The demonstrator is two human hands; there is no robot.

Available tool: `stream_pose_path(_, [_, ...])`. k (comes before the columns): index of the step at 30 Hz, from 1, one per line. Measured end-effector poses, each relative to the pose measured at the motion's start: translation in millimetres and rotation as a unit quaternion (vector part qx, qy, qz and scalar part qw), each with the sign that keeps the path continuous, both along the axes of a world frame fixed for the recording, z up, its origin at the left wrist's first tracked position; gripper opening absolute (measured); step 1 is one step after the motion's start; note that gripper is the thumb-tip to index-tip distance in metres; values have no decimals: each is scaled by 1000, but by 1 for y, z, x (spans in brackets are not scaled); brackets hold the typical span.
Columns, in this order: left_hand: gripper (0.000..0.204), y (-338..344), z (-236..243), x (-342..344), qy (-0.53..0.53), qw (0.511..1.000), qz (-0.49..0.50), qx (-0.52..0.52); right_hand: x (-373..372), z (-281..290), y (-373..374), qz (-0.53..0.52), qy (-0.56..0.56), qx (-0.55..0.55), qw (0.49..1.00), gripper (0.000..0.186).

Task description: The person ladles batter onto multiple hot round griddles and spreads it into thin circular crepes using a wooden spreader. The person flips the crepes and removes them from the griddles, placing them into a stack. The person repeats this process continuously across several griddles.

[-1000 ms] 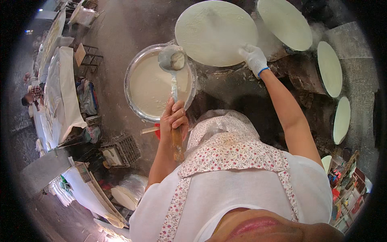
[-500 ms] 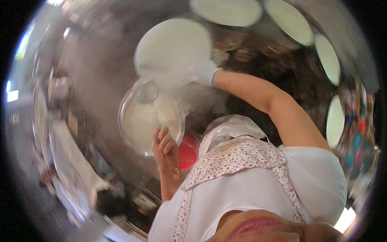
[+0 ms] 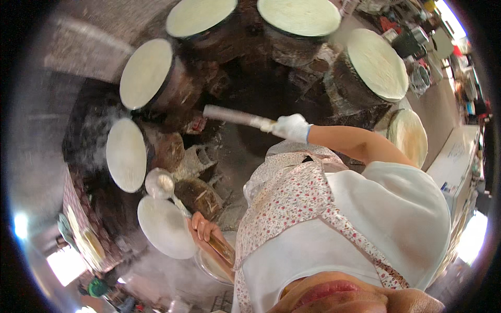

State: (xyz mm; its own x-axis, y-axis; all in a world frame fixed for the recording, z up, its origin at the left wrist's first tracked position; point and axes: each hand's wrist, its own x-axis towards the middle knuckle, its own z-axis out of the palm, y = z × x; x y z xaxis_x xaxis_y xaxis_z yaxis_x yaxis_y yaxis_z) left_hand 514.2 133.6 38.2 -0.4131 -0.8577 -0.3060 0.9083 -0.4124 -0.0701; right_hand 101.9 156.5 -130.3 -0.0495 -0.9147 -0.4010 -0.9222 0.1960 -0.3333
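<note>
My left hand [image 3: 204,228] is closed round the handle of a ladle [image 3: 160,183]. The ladle's bowl, whitish with batter, is between two round griddles at the left, each covered by a pale batter sheet. Beneath my left forearm shows part of a pot rim [image 3: 201,263]; the forearm and apron hide the rest. In a white glove, my right hand [image 3: 292,129] grips a long flat wooden-looking spreader [image 3: 237,115], blurred by motion. It points left, over the dark middle of the stove ring, apart from every griddle. The nearer left batter sheet [image 3: 166,227] looks smooth and white.
Several round griddles form a ring, including one at the far left [image 3: 146,74] and one at the far right [image 3: 377,65]. A browner sheet [image 3: 408,138] lies beyond my right elbow. Steam rises at the left. A white counter [image 3: 453,161] stands at the right.
The view has swung to the right. My right hand has left the steaming griddle, and its spreader now shows plainly. My left hand has carried the ladle away from the batter pot.
</note>
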Motion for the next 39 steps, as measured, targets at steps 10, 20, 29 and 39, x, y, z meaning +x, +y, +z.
stream_pose_path(10, [35, -58, 22, -257, 28, 966, -250, 61, -252, 22, 65, -277, 128, -331, 893, 48])
stream_pose_path(20, [39, -57, 31, -336, -22, 937, -328, 121, -388, 41, -35, -114, 243, -88, 959, 96])
stream_pose_path(29, [38, -71, 30, -336, -72, 943, -305, 112, -371, 42, -23, -146, 291, -204, 923, 27])
stream_pose_path(39, [39, -79, 29, -329, -71, 935, -329, 111, -381, 68, -17, -161, 304, -477, 809, 9])
